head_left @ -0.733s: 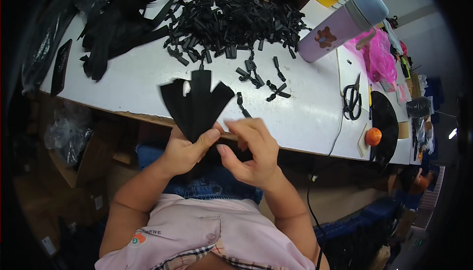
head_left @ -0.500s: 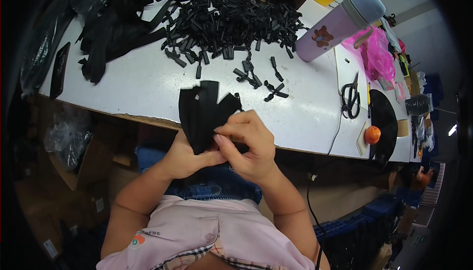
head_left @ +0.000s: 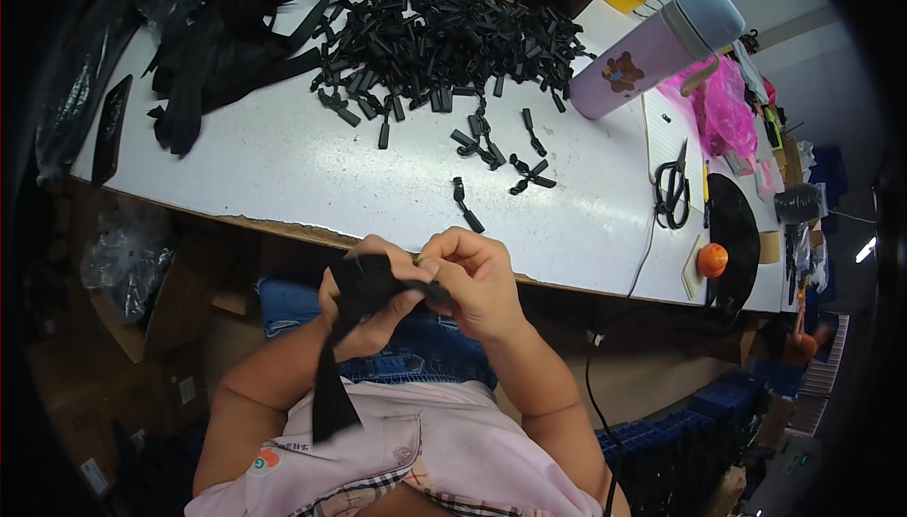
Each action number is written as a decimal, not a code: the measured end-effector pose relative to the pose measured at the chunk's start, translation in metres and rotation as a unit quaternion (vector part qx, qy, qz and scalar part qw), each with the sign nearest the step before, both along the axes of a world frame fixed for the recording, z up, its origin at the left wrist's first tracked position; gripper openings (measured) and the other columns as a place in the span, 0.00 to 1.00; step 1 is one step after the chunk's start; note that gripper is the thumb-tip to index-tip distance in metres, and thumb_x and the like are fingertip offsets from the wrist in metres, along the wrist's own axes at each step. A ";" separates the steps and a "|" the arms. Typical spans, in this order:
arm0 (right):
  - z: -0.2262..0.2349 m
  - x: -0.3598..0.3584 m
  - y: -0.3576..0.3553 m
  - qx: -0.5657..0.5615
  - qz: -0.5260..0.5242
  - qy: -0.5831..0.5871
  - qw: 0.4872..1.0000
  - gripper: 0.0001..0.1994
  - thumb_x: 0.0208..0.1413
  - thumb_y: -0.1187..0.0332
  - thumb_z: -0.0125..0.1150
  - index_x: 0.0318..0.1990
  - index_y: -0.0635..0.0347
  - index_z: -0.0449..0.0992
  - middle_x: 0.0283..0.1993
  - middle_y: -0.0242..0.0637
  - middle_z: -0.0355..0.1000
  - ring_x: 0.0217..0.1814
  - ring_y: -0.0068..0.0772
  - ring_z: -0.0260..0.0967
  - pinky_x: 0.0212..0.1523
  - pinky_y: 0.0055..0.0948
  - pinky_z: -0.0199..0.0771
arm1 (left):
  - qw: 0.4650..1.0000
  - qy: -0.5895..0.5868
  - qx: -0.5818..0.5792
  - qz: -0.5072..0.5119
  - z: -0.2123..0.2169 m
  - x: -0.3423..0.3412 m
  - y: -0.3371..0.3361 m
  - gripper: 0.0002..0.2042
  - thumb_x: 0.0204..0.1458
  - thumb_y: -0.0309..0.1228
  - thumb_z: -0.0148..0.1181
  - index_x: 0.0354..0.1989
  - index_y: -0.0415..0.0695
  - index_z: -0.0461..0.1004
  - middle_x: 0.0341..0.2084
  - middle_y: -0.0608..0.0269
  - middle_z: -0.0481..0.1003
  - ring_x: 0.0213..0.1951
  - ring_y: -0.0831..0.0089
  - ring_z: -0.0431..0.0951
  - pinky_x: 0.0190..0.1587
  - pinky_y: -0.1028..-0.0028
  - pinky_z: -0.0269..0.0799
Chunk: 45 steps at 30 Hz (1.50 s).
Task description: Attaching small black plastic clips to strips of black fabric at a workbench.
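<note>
In front of my lap, just off the table's near edge, a black zipper tape (head_left: 357,292) is folded over between my hands. One end of it hangs down across my shirt. My left hand (head_left: 376,336) is closed around the fold. The thumb and fingers of my right hand (head_left: 480,286) pinch the tape's other end; what lies right between the fingertips is too small to make out. On the white table lies a heap of black zipper sliders with pull tabs (head_left: 444,45). A single slider (head_left: 465,205) rests apart, close beyond my right hand.
Black tapes (head_left: 203,73) lie at the far left beside a dark phone-like slab (head_left: 113,130). To the right stand a lilac bottle (head_left: 642,54), black-handled scissors (head_left: 672,191) and an orange fruit (head_left: 712,260). A pink plastic bag (head_left: 723,106) lies behind. A cable drops over the table edge.
The tape, held upright and fanned before, is now folded over with an end hanging toward me. Both hands have shifted slightly. The single slider near the edge, mostly hidden before, now shows.
</note>
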State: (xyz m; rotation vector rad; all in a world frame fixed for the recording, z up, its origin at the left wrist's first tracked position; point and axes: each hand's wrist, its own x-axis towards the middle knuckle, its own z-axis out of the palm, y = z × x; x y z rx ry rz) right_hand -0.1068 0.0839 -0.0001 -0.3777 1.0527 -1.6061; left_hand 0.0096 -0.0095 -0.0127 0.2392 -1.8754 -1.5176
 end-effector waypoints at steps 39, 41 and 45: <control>-0.006 0.007 0.002 -0.072 -0.177 0.326 0.926 0.04 0.44 0.80 0.57 0.29 0.66 0.69 0.26 0.29 0.64 0.21 0.13 0.59 0.20 0.11 0.58 | 0.988 0.043 0.135 0.066 -0.003 -0.019 0.010 0.08 0.46 0.24 0.54 0.36 0.38 0.69 0.26 0.66 0.70 0.20 0.87 0.66 0.23 0.88 0.62; -0.003 0.004 0.003 -0.077 -0.148 0.250 0.954 0.04 0.44 0.79 0.56 0.30 0.66 0.69 0.25 0.29 0.64 0.20 0.12 0.58 0.19 0.11 0.57 | 0.962 -0.032 0.272 0.011 0.005 -0.011 0.008 0.09 0.46 0.24 0.54 0.37 0.38 0.68 0.28 0.63 0.70 0.16 0.87 0.64 0.17 0.88 0.59; -0.001 -0.006 0.009 -0.045 -0.044 0.050 0.997 0.04 0.46 0.77 0.55 0.29 0.66 0.68 0.21 0.28 0.63 0.17 0.11 0.54 0.16 0.11 0.52 | 0.947 -0.009 0.322 -0.022 0.009 -0.012 0.006 0.10 0.46 0.24 0.54 0.37 0.37 0.68 0.26 0.64 0.71 0.14 0.88 0.62 0.12 0.88 0.55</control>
